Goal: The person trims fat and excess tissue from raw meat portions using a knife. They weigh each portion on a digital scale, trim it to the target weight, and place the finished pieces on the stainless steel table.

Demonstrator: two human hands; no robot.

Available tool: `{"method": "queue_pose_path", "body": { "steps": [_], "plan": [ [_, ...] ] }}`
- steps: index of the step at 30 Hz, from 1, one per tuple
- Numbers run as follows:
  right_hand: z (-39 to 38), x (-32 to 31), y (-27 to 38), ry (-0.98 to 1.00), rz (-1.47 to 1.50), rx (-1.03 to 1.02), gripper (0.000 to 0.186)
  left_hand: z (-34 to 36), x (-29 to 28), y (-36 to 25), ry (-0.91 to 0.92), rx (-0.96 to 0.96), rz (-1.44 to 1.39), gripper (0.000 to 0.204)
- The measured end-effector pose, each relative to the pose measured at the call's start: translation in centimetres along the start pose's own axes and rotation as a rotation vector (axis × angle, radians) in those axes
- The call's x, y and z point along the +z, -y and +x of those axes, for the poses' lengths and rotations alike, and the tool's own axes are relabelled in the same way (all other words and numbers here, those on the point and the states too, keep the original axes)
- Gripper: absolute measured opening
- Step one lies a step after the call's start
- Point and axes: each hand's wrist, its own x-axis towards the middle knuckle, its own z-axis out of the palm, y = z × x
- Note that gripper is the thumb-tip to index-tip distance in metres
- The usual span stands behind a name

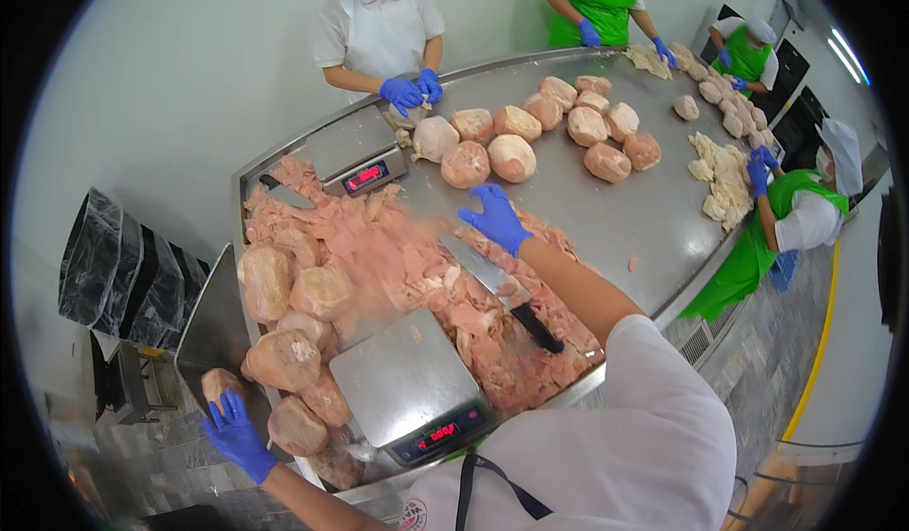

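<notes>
At the lower left, my left hand [234, 432] grips a rounded piece of pale meat [220, 385] beside a steel bin [204, 318]. My right hand [494, 216], in a blue glove, is open with fingers apart, above the meat trimmings [379, 256] and short of several meat balls [511, 157]. Below it lies a large black-handled knife [488, 280], with bits of meat on the blade. Larger meat lumps [284, 360] are piled along the table's left end, next to a steel scale [402, 370] with a red display.
Across the curved steel table [663, 228], co-workers in gloves [379, 48] [592, 5] [743, 57] [795, 209] stand among meat balls and pale scraps [721, 180]. A second scale [346, 143] sits at the far left corner. A rack wrapped in black plastic [118, 266] stands at the left.
</notes>
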Motion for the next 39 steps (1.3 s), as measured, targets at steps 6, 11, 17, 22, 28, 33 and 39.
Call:
{"method": "queue_pose_path", "body": {
  "steps": [6, 11, 17, 22, 28, 33, 39],
  "plan": [
    [13.4, 4.6, -7.8, 0.047, -0.185, 0.282, 0.079, -3.8, 4.5, 6.1, 0.113, 0.072, 0.197, 0.052],
    [17.1, 3.3, -11.1, 0.304, 0.04, 0.51, 0.082, -6.5, 2.3, 5.8, 0.068, 0.188, 0.45, 0.053],
    [17.0, 4.0, -11.5, 0.482, 0.597, 0.53, 0.101, -7.1, -5.5, 3.2, 0.047, 0.122, 0.441, 0.054],
    [15.6, 4.8, -11.3, 0.437, 0.622, 0.316, 0.1, -7.5, -2.5, 5.6, 0.087, 0.132, 0.479, 0.052],
    [10.6, 7.8, -8.7, 0.327, 0.654, 0.439, 0.101, -8.7, 1.3, 6.4, 0.133, 0.117, 0.502, 0.044],
    [8.7, 8.4, -6.0, 0.398, 0.915, 0.737, 0.087, -10.2, 2.9, 5.9, 0.094, 0.149, 0.442, 0.034],
    [6.6, 5.8, -3.9, 0.502, 1.509, 0.67, 0.063, -11.6, 2.0, 4.5, 0.166, 0.197, 0.562, 0.038]
  ]
}}
